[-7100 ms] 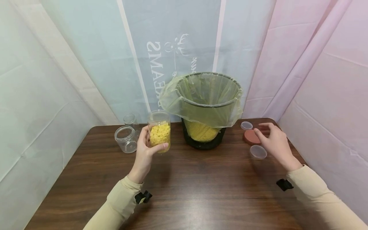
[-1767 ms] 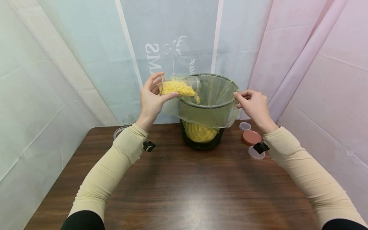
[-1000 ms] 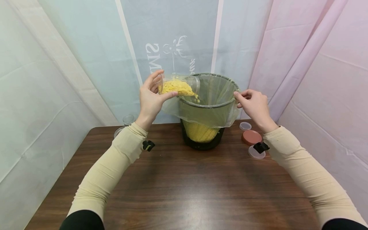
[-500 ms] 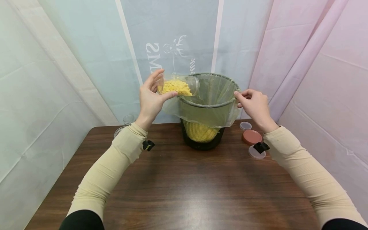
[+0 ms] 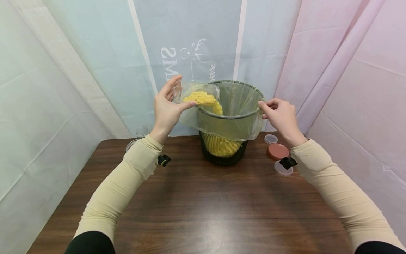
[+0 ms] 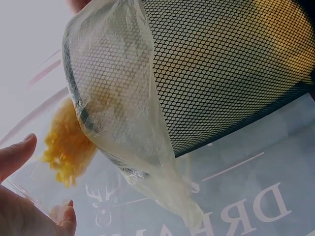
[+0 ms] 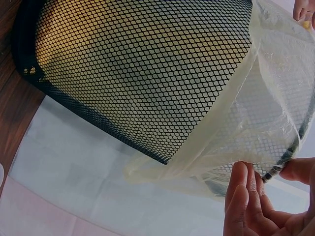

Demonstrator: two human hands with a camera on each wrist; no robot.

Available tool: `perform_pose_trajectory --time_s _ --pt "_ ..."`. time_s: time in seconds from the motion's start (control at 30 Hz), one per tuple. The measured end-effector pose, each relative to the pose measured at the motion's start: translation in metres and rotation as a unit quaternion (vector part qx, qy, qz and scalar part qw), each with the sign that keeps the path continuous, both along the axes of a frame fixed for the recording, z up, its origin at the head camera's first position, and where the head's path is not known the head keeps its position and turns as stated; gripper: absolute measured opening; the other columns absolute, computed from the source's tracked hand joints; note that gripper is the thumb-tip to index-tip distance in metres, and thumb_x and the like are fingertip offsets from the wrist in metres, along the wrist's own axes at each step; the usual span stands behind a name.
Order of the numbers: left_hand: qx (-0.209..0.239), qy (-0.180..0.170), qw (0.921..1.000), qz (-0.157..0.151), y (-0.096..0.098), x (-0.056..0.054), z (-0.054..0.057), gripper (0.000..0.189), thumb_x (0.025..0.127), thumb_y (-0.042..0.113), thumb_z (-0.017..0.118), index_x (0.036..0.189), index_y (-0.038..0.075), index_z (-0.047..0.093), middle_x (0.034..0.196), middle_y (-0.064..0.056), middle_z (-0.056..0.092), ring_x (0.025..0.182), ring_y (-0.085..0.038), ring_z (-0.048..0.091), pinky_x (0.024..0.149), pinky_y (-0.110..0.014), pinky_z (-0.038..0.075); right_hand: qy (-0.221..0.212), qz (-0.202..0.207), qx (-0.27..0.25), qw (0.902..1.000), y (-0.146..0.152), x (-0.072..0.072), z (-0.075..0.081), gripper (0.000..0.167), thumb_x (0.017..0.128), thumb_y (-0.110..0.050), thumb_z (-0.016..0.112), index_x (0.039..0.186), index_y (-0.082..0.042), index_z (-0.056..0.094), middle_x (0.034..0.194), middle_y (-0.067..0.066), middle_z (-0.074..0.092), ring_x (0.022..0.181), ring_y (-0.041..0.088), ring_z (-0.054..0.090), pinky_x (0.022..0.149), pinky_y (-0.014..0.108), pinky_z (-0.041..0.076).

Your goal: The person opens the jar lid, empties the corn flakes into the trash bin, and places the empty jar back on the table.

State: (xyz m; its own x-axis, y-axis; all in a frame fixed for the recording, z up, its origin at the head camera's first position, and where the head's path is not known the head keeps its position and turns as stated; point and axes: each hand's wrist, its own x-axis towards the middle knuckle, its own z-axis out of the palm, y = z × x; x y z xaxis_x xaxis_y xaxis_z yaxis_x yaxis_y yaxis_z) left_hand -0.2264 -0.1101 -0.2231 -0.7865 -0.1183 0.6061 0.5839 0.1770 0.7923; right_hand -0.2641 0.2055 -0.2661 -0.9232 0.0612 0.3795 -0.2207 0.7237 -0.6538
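In the head view my left hand [image 5: 166, 109] grips a clear jar [image 5: 212, 90] by its base end. The jar lies tilted on its side, its mouth over the left rim of a black mesh bin [image 5: 222, 158]. Yellow pieces [image 5: 200, 98] slide along the jar, and some fall past its mouth into the bin. A thin yellowish bag [image 5: 231, 128] lines the bin and hangs over the rim. My right hand [image 5: 280, 114] pinches the bin's right rim with the bag; the right wrist view shows thumb and fingers [image 7: 238, 189] around that edge.
Right of the bin lie a red-brown lid [image 5: 278, 151] and two clear lids, one behind it [image 5: 271, 139] and another in front [image 5: 283, 168]. Clear jars [image 5: 142, 132] stand at the left back, partly hidden by my left arm. Curtains surround the wooden table [image 5: 203, 204].
Seven seconds ago the jar was upright, left of the bin, and my right hand hovered by the lids. Within the last half second the yellow pieces slid toward the mouth and began dropping out.
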Motion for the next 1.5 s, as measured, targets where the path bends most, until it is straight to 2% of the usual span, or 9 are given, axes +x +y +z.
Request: perform_pose_trajectory --time_s 0.37,0.67,0.87,1.1,1.2,1.37,1.5 --pt "-0.01 0.013 0.9999 0.004 0.001 0.001 0.002 0.074 0.064 -0.008 0.082 0.132 0.001 0.053 0.137 -0.016 0.051 0.126 -0.024 0.05 0.107 -0.03 0.038 -0.001 0.002 -0.002 1.0 -0.001 0.001 0.002 0.051 0.089 -0.058 0.052 0.099 -0.011 0.069 0.086 0.011 0.073 0.054 -0.011 0.056 0.068 0.029 0.043" --pt "-0.017 0.025 0.9995 0.014 -0.005 -0.02 -0.011 0.079 0.06 -0.003 0.086 0.132 0.015 0.057 0.127 -0.01 0.052 0.121 -0.014 0.051 0.106 -0.021 0.037 -0.002 0.003 0.0 1.0 -0.001 0.002 0.001 0.054 0.088 -0.061 0.05 0.1 -0.011 0.069 0.086 0.011 0.073 0.054 -0.01 0.056 0.069 0.03 0.043" --pt "-0.03 0.045 0.9985 0.015 -0.006 -0.022 -0.013 0.08 0.061 -0.002 0.086 0.133 0.015 0.056 0.125 -0.008 0.054 0.115 -0.015 0.055 0.104 -0.022 0.039 0.002 0.001 0.003 1.0 -0.001 0.001 0.001 0.055 0.088 -0.062 0.05 0.1 -0.011 0.069 0.085 0.011 0.073 0.054 -0.011 0.055 0.069 0.03 0.043" --pt "-0.061 0.032 0.9973 0.027 -0.004 -0.023 -0.01 0.083 0.062 0.005 0.087 0.135 0.024 0.052 0.135 0.001 0.054 0.119 -0.008 0.051 0.104 -0.019 0.038 0.0 -0.002 0.004 1.0 0.0 0.001 0.0 0.057 0.087 -0.063 0.05 0.1 -0.012 0.069 0.083 0.009 0.073 0.055 -0.01 0.055 0.068 0.03 0.043" --pt "-0.071 0.026 0.9968 0.027 -0.003 -0.024 -0.008 0.083 0.063 0.006 0.087 0.136 0.02 0.052 0.136 0.001 0.054 0.119 -0.007 0.053 0.102 -0.019 0.04 -0.002 -0.003 0.003 1.0 0.0 0.002 0.0 0.056 0.087 -0.062 0.05 0.101 -0.012 0.069 0.083 0.009 0.073 0.055 -0.01 0.055 0.068 0.03 0.043" --pt "-0.063 0.012 0.9978 0.018 0.002 -0.023 -0.003 0.08 0.063 0.0 0.086 0.134 0.007 0.048 0.135 -0.006 0.054 0.12 -0.015 0.056 0.101 -0.021 0.041 -0.001 -0.003 0.002 1.0 -0.001 0.002 0.0 0.054 0.088 -0.061 0.051 0.101 -0.012 0.069 0.084 0.01 0.073 0.055 -0.01 0.055 0.068 0.03 0.043" --pt "-0.055 0.011 0.9982 0.018 0.003 -0.023 -0.002 0.077 0.062 -0.002 0.085 0.128 0.004 0.045 0.132 -0.009 0.054 0.12 -0.018 0.056 0.102 -0.023 0.041 0.002 -0.002 0.001 1.0 -0.001 0.002 0.0 0.053 0.088 -0.06 0.051 0.1 -0.012 0.069 0.084 0.01 0.073 0.054 -0.01 0.056 0.067 0.029 0.042"
